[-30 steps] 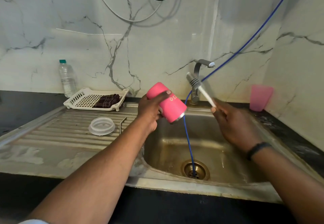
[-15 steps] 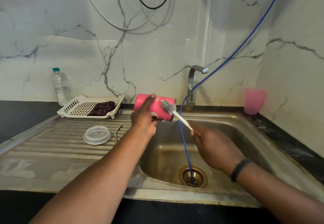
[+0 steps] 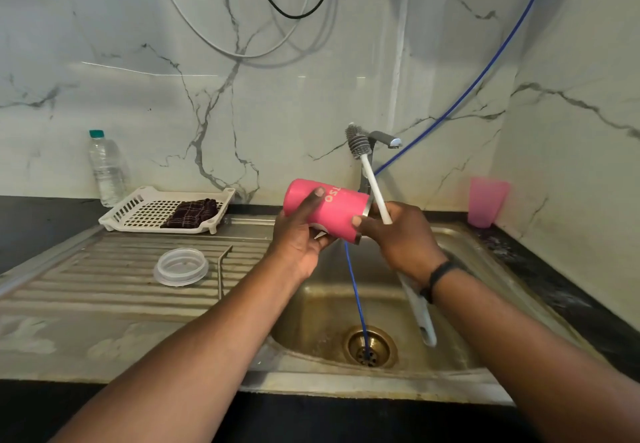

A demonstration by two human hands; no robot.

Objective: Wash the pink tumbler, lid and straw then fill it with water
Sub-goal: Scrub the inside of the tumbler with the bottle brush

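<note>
Head cam has us over the steel sink [image 3: 460,252], faucet [image 3: 382,139] at the back. Our left hand [image 3: 299,234] is wrapped around the pink tumbler [image 3: 332,208], holding it sideways above the basin, mouth pointing right. Our right hand [image 3: 398,234] grips the bottle brush [image 3: 370,176], bristles up, thumb touching the tumbler's rim. On the drainboard to the left sit the clear lid [image 3: 180,266] and, just beside it, the metal straw [image 3: 220,273].

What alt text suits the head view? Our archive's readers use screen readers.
Over a steel sink, the left hand holds a pink tumbler sideways while the right hand grips a bottle brush, bristles up. A clear lid lies on the drainboard.
</note>
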